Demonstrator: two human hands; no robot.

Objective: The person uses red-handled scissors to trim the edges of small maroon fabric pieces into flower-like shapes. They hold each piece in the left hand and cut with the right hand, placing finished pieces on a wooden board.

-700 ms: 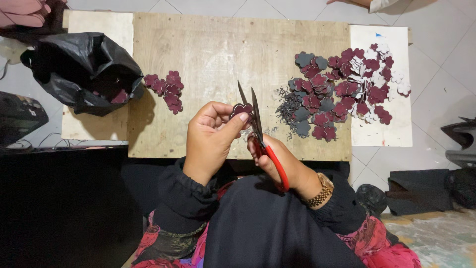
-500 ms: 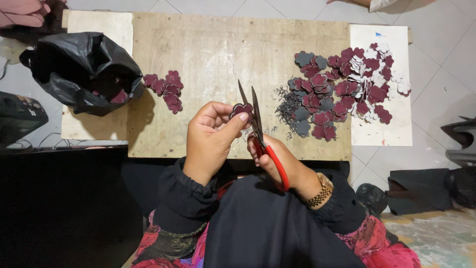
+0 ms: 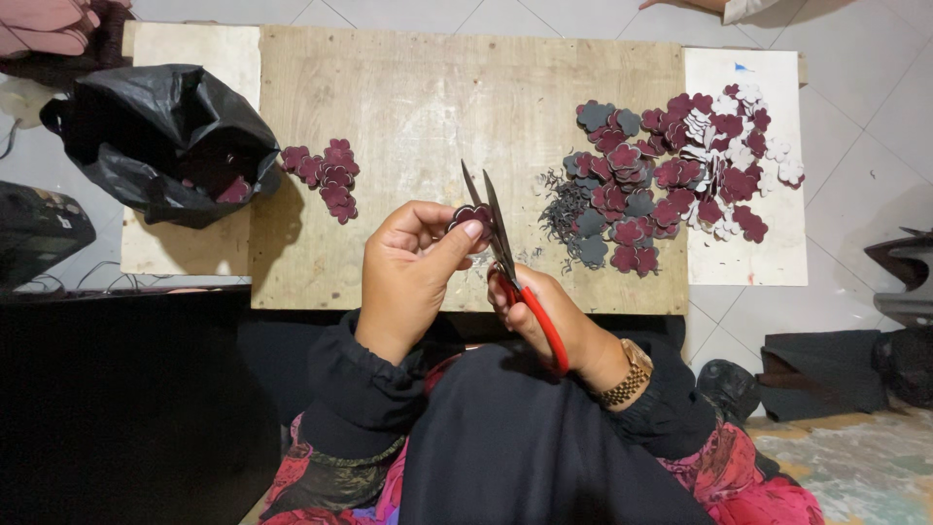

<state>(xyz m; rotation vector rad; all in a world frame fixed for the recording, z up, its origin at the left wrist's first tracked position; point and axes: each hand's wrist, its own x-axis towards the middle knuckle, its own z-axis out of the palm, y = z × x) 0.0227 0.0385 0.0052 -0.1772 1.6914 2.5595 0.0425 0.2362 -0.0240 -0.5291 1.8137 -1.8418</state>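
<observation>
Left hand (image 3: 413,272): fingers closed in a pinch on a small maroon scalloped cutout (image 3: 469,215), thumb on top, held above the near edge of the bench (image 3: 408,107). The cutout is dark red, cloud-shaped with rounded lobes, and flat.

Right hand (image 3: 544,316): fingers wrapped through the red handles of a pair of scissors (image 3: 501,253). The blades point away from the person, slightly parted, just right of the cutout and touching or nearly touching its edge; which one cannot be told. A gold-coloured wristwatch (image 3: 632,374) sits on the right wrist. Both sleeves are black.

On the bench, a bare plywood board, left of the hands: a small cluster of maroon cutouts (image 3: 326,175). Farther left, a crumpled black plastic bag (image 3: 160,136) lies open, with more maroon pieces visible inside.

Right of the hands: thin dark offcuts (image 3: 559,209) beside a large heap of maroon and grey pieces (image 3: 661,180), which spreads onto a white sheet (image 3: 748,253) at the right end of the bench. Pale cutouts are mixed in at the far right.

Far corners: another person's hand (image 3: 680,4) at the upper right edge; pink cloth (image 3: 44,24) at the upper left.
</observation>
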